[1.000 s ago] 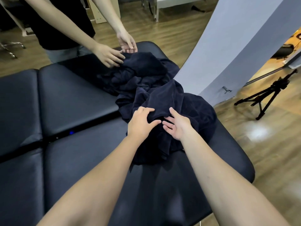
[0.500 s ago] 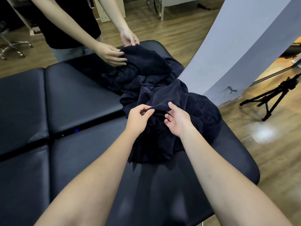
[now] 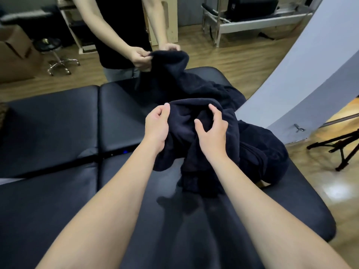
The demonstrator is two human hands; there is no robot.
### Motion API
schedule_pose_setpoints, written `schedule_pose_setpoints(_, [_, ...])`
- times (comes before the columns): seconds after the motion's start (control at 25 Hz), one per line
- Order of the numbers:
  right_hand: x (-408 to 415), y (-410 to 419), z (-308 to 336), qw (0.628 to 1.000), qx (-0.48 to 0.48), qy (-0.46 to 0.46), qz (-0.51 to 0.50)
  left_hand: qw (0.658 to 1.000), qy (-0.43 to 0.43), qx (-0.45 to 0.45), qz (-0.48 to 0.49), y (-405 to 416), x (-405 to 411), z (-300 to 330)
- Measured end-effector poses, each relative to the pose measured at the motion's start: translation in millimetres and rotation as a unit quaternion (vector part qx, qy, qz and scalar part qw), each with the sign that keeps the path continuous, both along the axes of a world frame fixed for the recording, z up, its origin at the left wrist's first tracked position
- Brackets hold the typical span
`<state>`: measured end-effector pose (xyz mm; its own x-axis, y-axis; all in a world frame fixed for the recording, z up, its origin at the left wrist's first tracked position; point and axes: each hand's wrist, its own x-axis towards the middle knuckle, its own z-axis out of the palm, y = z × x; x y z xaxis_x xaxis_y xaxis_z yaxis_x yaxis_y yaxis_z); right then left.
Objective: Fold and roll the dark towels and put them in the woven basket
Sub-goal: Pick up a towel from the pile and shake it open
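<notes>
Since a second ago the near towel (image 3: pixel 196 131) has come up off the heap; it was lying bunched under the fingertips, and now both hands carry it clear of the black padded table (image 3: pixel 58 133); the other person at twelve o'clock has likewise lifted a second towel (image 3: pixel 167 74) from the far end of the pile.

The left hand (image 3: pixel 157 125) grips the towel's left side, fingers curled round the cloth; the right hand (image 3: pixel 211 129) pinches a bunch of it between thumb and curled fingers, close beside the left; the cloth hangs down toward six o'clock, its tail near the table, though I cannot tell whether it touches; the rest of the heap (image 3: pixel 262 152) lies at three o'clock by the table's edge.

This looks like the very first step, separating one towel from the tangle; nothing is folded or rolled yet. The basket may be that woven sliver at nine o'clock, too little of it shows to say. The next move likely calls for finding two corners, spreading the hands apart, and laying the towel flat on the bare padding toward nine o'clock.
</notes>
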<state>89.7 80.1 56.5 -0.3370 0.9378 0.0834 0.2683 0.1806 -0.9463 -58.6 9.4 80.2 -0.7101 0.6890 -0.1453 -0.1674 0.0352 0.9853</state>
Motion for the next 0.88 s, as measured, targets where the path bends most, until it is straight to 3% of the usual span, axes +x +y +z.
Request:
schedule_pose_setpoints(0.28, [-66, -98, 16, 0.997, 0.064, -0.029, 0.009, 0.998, 0.062, 0.013, 0.01, -132, -55, 52])
schedule_pose_setpoints(0.4, [-93, -144, 23, 0.981, 0.09, -0.122, 0.123, 0.995, 0.094, 0.003, 0.017, -196, -74, 72])
schedule_pose_setpoints(0.52, [-122, -206, 30, 0.968, 0.055, -0.114, 0.217, 0.991, 0.132, 0.0, 0.02, -261, -94, 91])
schedule_pose_setpoints(0.72, [-160, -299, 25, 0.951, 0.037, -0.187, 0.242, 0.991, 0.107, 0.026, 0.076, -356, -122, 110])
schedule_pose_setpoints(0.8, [-165, -327, 24, 0.956, 0.012, -0.151, 0.252, 0.987, 0.083, 0.055, 0.125, -388, -134, 119])
schedule_pose_setpoints(0.88, [-168, -342, 37, 0.97, -0.032, -0.035, 0.239, 0.976, 0.057, 0.088, 0.192, -416, -150, 131])
